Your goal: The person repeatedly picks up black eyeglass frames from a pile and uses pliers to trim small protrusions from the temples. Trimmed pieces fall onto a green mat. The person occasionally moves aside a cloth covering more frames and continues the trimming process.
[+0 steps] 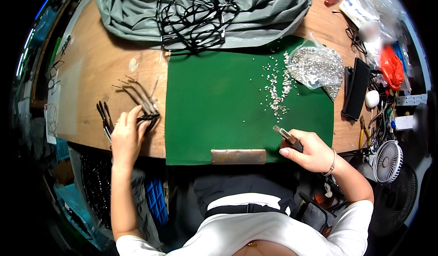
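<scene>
My left hand (126,135) is at the left of the green mat (210,100), thumb and fingers closed on a small bundle of black cords (148,117). Several dark cord ends (137,91) fan out beyond it on the bare wood, and more stick out at the hand's left side. Over the mat's right front part, my right hand (315,152) grips a plier-like hand tool (289,138) with dark handles. Its metal tip points up and left. Small silver pieces (276,94) lie scattered beyond the tool, beside a clear plastic bag (317,66) full of similar pieces.
A tangle of black cords (196,18) lies on grey sheeting (123,14) at the far side. A metal strip (238,157) sits at the mat's front edge. To the right are a black case (356,89), yellow-handled pliers (362,132), a red plastic bag (391,66) and a small white fan (388,161).
</scene>
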